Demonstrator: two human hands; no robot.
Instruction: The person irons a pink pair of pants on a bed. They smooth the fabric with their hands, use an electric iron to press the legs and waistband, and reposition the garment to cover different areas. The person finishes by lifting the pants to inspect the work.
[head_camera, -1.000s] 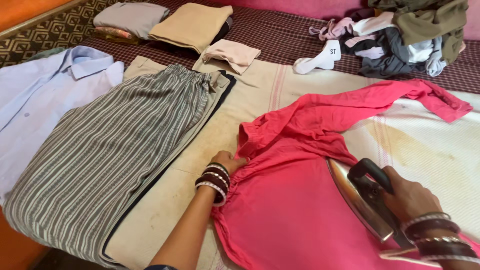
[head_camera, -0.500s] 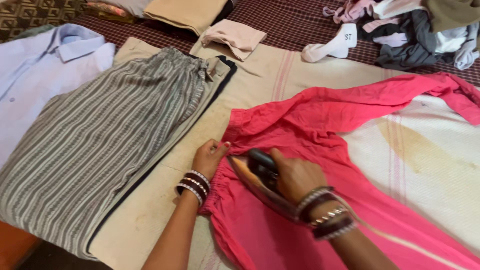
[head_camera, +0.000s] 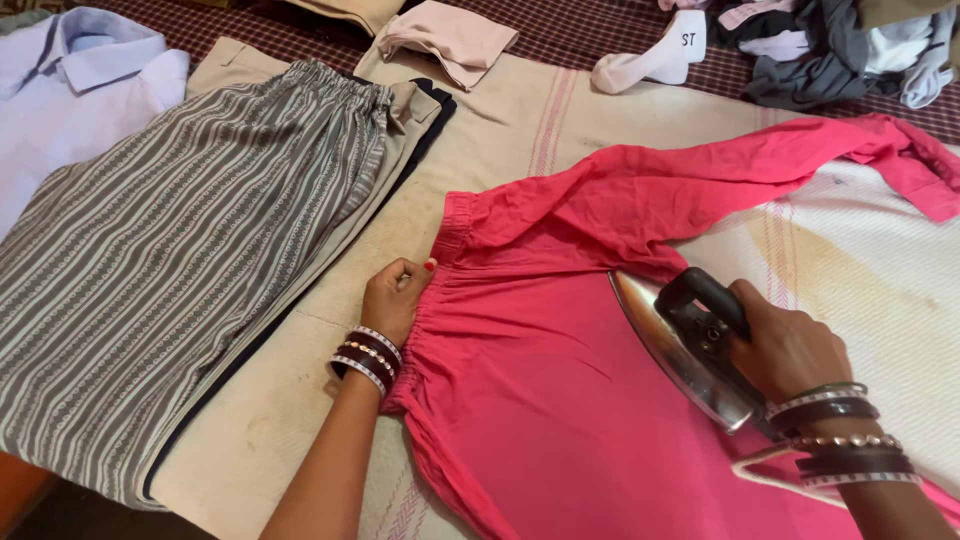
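A pink garment (head_camera: 560, 390) lies spread on a cream cloth (head_camera: 500, 130) that covers the surface. My left hand (head_camera: 395, 295) pinches the garment's gathered waistband at its left edge. My right hand (head_camera: 785, 350) grips the black handle of a metal clothes iron (head_camera: 680, 345), which rests on the pink fabric to the right of the waistband with its tip pointing up and left. A cord (head_camera: 780, 470) trails from the iron near my right wrist. Bangles sit on both wrists.
Striped grey trousers (head_camera: 170, 240) lie flat at the left over dark and beige pieces. A pale blue shirt (head_camera: 70, 90) is at the far left. Folded clothes (head_camera: 450, 35), a white sock (head_camera: 655, 62) and a heap of unfolded clothes (head_camera: 840, 45) lie along the back.
The iron slid from the right to the waistband beside my left hand, then back to the right. My left hand kept hold of the waistband. The view shifted down.
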